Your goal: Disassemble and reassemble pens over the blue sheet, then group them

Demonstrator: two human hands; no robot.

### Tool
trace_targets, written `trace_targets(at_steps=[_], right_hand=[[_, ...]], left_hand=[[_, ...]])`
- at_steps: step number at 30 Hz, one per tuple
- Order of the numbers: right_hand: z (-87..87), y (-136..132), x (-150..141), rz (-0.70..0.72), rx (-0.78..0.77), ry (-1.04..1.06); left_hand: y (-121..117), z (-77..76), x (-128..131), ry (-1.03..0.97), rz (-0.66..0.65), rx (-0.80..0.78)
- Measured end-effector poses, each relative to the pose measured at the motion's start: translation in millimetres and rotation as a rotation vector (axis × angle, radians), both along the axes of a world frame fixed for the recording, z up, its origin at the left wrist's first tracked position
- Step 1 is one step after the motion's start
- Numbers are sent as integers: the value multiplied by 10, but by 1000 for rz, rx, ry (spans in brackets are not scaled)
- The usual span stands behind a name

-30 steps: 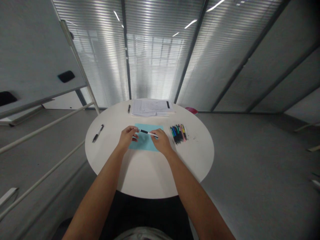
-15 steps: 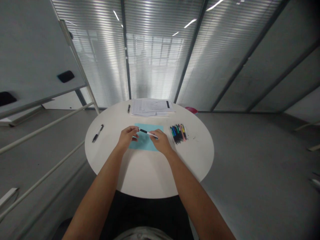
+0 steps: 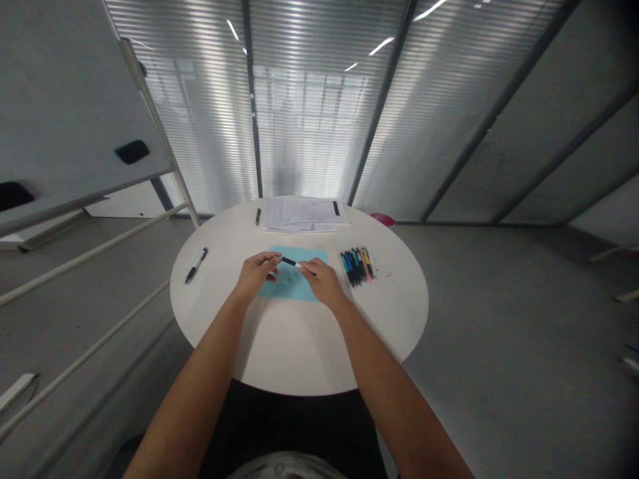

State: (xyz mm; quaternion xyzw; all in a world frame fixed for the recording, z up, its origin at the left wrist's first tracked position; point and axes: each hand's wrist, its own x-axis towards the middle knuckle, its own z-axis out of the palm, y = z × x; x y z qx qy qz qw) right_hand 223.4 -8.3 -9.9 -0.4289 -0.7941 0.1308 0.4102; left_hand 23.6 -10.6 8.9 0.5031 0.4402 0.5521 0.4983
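A black-and-white pen (image 3: 289,261) is held between my two hands, slanting slightly down to the right. My left hand (image 3: 256,274) pinches its left end with thumb and fingertips. Closed around the white right part is my right hand (image 3: 322,278), whose fingers hide much of that part. Beneath both hands a light blue sheet (image 3: 292,289) lies flat on the round white table (image 3: 299,352). To the right of my right hand, several pens (image 3: 357,266) in different colours lie side by side.
Stacked papers (image 3: 302,214) lie at the table's far edge, with a small dark pen (image 3: 258,217) beside them. Another black-and-white pen (image 3: 196,265) rests at the left. A whiteboard stand (image 3: 164,143) is left of the table; blinds (image 3: 309,133) hang behind it.
The right hand has slid slightly left along the pen, so less of its white part shows. Both hands keep their hold over the blue sheet.
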Motion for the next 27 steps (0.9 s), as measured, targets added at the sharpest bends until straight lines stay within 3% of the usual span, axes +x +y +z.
trace_targets(at_steps=[15,27], right_hand=[[110,-93,-12,-123,142,-184],[17,-76,-66,76,-130,-46]], left_hand=[[-11,15,25,-42,15,-25],[-10,-12,13,-36,-45,5]])
